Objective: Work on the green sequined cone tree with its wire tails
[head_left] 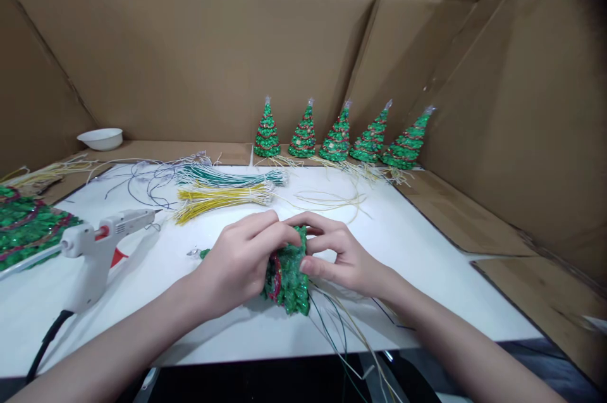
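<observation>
Glue gun (97, 245) stands at your far left on the white tabletop (427, 251). Next, your left hand (237, 264) curls its fingers tight around a little green tree (287, 273) lying near the front edge. Your right hand (344, 257) pinches the tree's other side. Five finished trees (337, 136) stand in a row behind, well apart.

Glue gun (97, 245) left on table (427, 245), wire bundles (222, 186) behind hands, finished trees (337, 136) along back, bowl (100, 138) far left.
</observation>
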`<state>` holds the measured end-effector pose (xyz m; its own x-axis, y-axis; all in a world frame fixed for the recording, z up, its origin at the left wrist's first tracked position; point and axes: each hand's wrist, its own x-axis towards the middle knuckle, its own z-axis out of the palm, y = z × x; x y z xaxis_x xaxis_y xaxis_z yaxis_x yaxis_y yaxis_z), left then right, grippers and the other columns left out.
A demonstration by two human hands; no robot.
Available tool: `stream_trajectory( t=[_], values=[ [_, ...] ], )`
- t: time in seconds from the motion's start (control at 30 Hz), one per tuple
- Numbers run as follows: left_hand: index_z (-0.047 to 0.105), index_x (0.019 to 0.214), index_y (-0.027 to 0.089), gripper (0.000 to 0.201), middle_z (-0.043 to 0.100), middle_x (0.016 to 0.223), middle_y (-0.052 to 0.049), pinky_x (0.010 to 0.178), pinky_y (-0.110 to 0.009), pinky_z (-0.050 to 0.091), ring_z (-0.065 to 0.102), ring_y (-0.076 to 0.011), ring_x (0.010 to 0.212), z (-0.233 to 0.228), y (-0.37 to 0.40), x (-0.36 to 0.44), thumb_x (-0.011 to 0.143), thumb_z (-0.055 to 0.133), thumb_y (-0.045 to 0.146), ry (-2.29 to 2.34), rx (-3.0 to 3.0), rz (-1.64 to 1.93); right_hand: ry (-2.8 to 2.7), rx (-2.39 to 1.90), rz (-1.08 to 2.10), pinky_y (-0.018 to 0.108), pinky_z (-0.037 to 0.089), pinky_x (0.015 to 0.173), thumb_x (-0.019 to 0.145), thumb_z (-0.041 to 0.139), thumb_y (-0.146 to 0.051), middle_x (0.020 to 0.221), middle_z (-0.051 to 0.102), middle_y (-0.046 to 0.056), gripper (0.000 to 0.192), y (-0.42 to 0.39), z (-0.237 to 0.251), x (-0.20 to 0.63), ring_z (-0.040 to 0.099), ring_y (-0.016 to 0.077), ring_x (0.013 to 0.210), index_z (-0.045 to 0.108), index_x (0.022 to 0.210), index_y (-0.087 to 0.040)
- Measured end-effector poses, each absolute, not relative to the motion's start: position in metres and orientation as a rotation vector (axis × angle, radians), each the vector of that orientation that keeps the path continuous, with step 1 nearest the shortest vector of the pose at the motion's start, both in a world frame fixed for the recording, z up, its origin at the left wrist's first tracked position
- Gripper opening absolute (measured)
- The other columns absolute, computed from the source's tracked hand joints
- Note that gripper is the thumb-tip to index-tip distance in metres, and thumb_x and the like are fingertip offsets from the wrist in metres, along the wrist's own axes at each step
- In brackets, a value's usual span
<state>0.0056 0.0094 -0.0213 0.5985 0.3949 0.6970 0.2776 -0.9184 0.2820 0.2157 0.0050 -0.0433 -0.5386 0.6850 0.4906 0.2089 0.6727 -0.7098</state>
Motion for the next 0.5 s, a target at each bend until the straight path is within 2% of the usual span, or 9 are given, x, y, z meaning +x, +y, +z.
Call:
stream_trajectory(
  t=[0.17, 0.5],
  values=[
    [0.058, 0.088, 0.016, 0.027, 0.044, 0.07, 0.003, 0.055, -0.019, 0.034, 0.043, -0.0093, 0.06, -0.0161, 0.0107, 0.0072, 0.085, 0.041, -0.005, 0.561, 2.665, 1.215, -2.09, -0.668, 0.788, 0.04, 0.048, 0.087, 0.09, 0.062, -0.047, 0.115, 0.064, 0.013, 0.043, 0.0047, -0.0413, 0.2159, 0.063, 0.0227, 0.097, 0.068, 0.063, -0.014],
    [0.056, 0.087, 0.019, 0.03, 0.046, 0.07, 0.003, 0.054, -0.02, 0.034, 0.044, -0.0102, 0.061, -0.0165, 0.0089, 0.0087, 0.082, 0.04, -0.006, 0.519, 2.631, 1.249, -2.114, -0.627, 0.773, 0.039, 0.048, 0.09, 0.087, 0.069, -0.036, 0.116, 0.064, 0.01, 0.031, 0.0039, -0.0383, 0.2143, 0.063, 0.0217, 0.1, 0.068, 0.064, -0.016]
  ],
)
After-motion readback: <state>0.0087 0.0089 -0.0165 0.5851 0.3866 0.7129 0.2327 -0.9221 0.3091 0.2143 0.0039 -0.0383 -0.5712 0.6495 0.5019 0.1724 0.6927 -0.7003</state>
